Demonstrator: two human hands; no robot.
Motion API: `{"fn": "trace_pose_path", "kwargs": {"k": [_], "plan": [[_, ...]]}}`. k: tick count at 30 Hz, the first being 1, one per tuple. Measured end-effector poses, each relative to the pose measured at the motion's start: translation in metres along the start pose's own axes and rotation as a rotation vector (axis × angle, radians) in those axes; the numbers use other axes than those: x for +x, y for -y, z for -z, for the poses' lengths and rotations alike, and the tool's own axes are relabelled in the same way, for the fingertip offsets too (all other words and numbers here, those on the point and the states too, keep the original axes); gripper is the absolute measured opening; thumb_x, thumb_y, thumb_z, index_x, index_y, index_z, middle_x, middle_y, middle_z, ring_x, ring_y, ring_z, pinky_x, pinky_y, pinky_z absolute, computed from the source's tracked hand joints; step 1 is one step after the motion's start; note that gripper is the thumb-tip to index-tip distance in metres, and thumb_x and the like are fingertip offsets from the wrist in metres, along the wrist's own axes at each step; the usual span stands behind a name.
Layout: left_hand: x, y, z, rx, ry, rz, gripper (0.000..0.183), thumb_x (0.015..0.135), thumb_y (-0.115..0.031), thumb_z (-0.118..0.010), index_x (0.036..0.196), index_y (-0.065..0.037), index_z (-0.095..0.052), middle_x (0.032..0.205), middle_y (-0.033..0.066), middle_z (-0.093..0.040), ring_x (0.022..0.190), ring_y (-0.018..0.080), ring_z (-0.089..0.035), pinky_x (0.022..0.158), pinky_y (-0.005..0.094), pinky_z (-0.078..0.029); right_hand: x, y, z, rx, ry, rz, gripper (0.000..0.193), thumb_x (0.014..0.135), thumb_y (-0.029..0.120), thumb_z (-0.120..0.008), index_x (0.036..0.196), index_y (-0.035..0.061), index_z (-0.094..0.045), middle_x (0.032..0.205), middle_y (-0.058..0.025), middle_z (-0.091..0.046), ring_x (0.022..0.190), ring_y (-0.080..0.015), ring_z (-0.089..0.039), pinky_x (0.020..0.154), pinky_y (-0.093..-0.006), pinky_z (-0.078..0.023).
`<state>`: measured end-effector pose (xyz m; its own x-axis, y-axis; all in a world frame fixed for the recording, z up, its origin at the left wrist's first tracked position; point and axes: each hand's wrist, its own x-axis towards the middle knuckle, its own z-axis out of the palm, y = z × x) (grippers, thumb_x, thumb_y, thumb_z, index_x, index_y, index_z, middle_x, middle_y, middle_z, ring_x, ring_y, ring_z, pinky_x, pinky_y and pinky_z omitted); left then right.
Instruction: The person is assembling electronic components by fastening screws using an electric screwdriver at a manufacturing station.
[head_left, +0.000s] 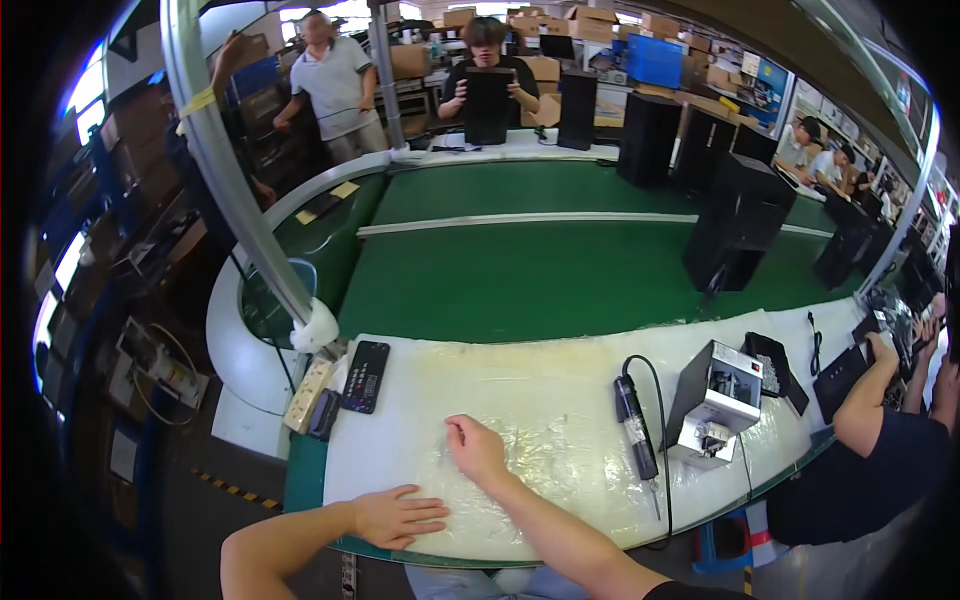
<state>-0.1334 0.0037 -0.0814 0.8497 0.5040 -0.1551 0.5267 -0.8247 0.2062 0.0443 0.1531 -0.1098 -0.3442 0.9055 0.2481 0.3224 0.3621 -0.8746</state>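
Note:
My left hand [400, 517] lies flat, palm down, near the front edge of the padded worktop [400, 455], its fingers spread and nothing in them. My right hand [476, 452] rests farther in on the same covering, fingers curled into a loose fist; nothing shows in it. To the right of it lies a black electric screwdriver [636, 425] with a cable, its bit pointing toward me. Beside that stands a silver and black screw feeder [715, 400]. A black remote control [366, 377] sits at the worktop's far left.
Black speaker cabinets [740, 222] stand on the green conveyor [500, 270] beyond the worktop. A power strip [310, 393] lies left, by a metal post [225, 160]. One co-worker [488, 90] holds a black panel opposite; another [865, 460] works close at right. A black tray [768, 362] holds small parts.

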Motion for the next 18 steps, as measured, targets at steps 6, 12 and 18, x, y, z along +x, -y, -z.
{"fn": "trace_pose_path", "kwargs": {"k": [6,12,18], "plan": [[-0.0056,-0.0048,-0.0002,-0.018,-0.009,0.021,0.059,0.090,-0.030,-0.045,0.146,-0.013,-0.036,0.154,0.0096,-0.031,0.141,0.0245,-0.032,0.106,0.0534,-0.031,-0.0012,0.0040,-0.0067,0.009,0.040,0.023,0.017,0.089,0.020,-0.059,0.102,0.0114,-0.067,0.080,-0.0118,-0.068,0.069,-0.0266,-0.067,0.064,-0.0363,-0.053],[0.0009,0.0023,-0.0036,-0.022,-0.026,-0.023,0.060,0.090,-0.028,-0.044,0.147,-0.011,-0.034,0.156,0.0112,-0.027,0.143,0.0267,-0.028,0.109,0.0529,-0.028,0.0007,-0.0037,0.0007,0.005,0.016,-0.007,0.016,0.088,0.018,-0.059,0.098,0.0101,-0.068,0.077,-0.0133,-0.068,0.068,-0.0277,-0.067,0.063,-0.0371,-0.052],[-0.0071,-0.0043,-0.0034,-0.043,-0.090,0.004,0.061,0.089,-0.025,-0.043,0.147,-0.011,-0.033,0.157,0.0116,-0.025,0.144,0.0271,-0.027,0.111,0.0530,-0.025,0.0009,0.0033,-0.0024,0.018,0.023,-0.006,0.015,0.087,0.018,-0.059,0.096,0.0104,-0.068,0.078,-0.0127,-0.068,0.069,-0.0286,-0.067,0.063,-0.0374,-0.052]]}}
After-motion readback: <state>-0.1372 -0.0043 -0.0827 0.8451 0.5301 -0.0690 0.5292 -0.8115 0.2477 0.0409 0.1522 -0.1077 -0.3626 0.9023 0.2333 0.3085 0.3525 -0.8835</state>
